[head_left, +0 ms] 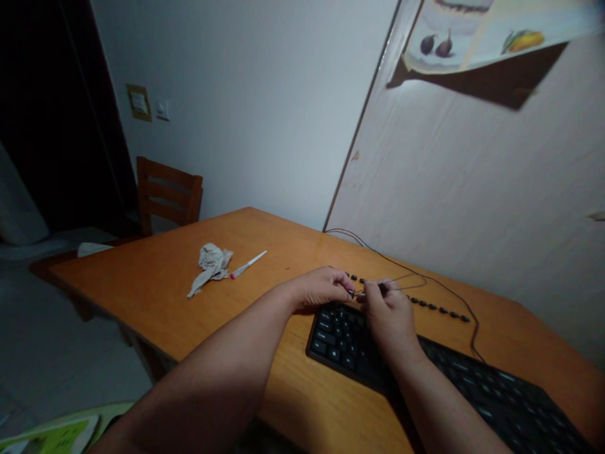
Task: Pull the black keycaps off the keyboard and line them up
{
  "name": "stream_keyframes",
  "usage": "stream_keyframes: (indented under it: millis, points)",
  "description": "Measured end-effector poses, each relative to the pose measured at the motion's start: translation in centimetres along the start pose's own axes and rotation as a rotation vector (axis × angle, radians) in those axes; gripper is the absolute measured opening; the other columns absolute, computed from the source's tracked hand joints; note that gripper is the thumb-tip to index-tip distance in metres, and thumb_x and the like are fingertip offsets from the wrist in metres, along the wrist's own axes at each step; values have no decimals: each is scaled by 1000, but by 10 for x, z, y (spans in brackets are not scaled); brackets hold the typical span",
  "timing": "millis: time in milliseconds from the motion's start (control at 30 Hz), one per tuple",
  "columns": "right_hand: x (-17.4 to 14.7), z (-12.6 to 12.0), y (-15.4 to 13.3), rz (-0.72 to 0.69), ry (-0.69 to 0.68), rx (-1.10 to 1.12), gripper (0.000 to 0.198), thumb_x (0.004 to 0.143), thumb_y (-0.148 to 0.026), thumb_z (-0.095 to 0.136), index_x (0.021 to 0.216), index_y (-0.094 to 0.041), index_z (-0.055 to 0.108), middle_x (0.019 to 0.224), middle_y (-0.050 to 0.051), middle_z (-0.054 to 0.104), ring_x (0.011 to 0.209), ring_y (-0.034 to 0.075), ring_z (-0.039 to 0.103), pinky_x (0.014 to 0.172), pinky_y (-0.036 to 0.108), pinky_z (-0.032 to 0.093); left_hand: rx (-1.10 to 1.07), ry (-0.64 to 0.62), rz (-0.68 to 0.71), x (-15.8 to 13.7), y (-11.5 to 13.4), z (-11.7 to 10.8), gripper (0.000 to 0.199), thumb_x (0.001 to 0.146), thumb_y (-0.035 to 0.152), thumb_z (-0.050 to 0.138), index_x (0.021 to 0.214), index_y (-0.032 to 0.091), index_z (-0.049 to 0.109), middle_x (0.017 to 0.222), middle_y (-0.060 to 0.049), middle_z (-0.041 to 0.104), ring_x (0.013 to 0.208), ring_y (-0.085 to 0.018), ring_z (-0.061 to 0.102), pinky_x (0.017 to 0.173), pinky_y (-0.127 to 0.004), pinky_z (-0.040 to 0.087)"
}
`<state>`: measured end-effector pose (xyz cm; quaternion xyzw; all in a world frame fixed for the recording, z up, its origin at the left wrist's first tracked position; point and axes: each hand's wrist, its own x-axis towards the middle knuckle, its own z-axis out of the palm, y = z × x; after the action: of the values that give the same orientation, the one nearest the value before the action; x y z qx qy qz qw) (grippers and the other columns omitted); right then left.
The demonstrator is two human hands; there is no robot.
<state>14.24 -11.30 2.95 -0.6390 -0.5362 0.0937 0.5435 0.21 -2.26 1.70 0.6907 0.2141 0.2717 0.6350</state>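
Black plastic keyboard [472, 378], one, lies on one wooden table [293, 249]. Two bare hands work at its far left part. The left hand [326, 287] holds one small dark piece [350, 294] in a narrow pinch of thumb and finger. The right hand [390, 312], above the keys, is closed on one dark object [382, 288], near that piece; whether the two touch, I cannot tell. Beyond the keyboard, black bits [432, 306] lie in a row: about three show left of the right hand, at least six right of it. One cable [476, 325] runs behind them. Well to the left lie one crumpled cloth [213, 263] and, just beside it, one white stick [249, 263] with a pink end. One chair [165, 192] stands past the table; two plates [162, 110] are on the wall [259, 113].
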Motion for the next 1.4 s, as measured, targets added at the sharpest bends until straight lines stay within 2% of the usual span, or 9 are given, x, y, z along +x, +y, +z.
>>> stream_keyframes:
  millis: [200,333,467,567,733,900,1000,1233,1400]
  points:
    - [-3,4,2,-55,-34,59,37,87,-48,51,69,-18,61,79,8,70,69,20,64,58,26,45,-89,22,-29,0,-1,1,27,63,16,70,90,12,65,77,-3,64,66,-11,58,64,-24,43]
    - [-3,2,2,-99,-16,48,37,89,-48,49,74,-18,64,81,8,70,76,20,65,66,28,48,-112,53,-26,-2,-1,0,23,63,13,67,85,13,63,75,-2,63,64,-10,57,62,-22,42]
    - [1,-5,1,-219,61,-52,36,93,-45,44,80,-18,65,81,7,67,79,21,62,75,31,45,-59,86,-42,-3,1,-1,21,63,12,65,83,14,61,70,0,60,60,-9,53,56,-20,38]
    - [4,-11,-1,-277,88,-158,37,96,-42,38,86,-17,64,83,8,66,81,21,60,74,31,42,-52,111,-51,-3,2,-2,22,63,12,64,84,14,60,70,0,60,59,-9,54,55,-20,38]
    - [8,-13,-4,-304,-102,-279,34,97,-37,36,87,-18,62,83,7,65,80,20,59,69,29,39,-100,120,-35,-2,1,-4,22,64,12,64,86,13,61,76,-4,65,63,-10,58,62,-22,43]
    - [12,-10,-1,-226,-261,-392,23,86,-35,53,97,-19,65,71,2,63,66,18,58,59,26,35,-176,95,-26,-1,0,-8,22,69,18,67,89,12,61,78,-5,66,64,-10,60,64,-24,45]
    - [14,-8,-1,-212,-293,-443,28,83,-34,57,105,-19,65,71,1,63,64,17,57,57,26,34,-190,89,-34,0,-1,-9,22,68,16,66,89,13,60,77,-4,65,64,-11,60,66,-25,46]
    - [18,-6,-6,-261,-333,-498,19,82,-31,59,94,-22,69,73,3,67,63,16,57,55,25,33,-166,112,-14,0,0,-6,25,63,10,64,86,13,57,76,-3,64,66,-11,61,64,-24,46]
    - [21,-7,-8,-327,-374,-539,20,83,-32,58,95,-22,71,83,5,71,71,18,61,61,26,36,-160,97,-17,0,0,-5,27,62,9,63,88,14,56,77,-3,65,65,-12,61,63,-25,45]
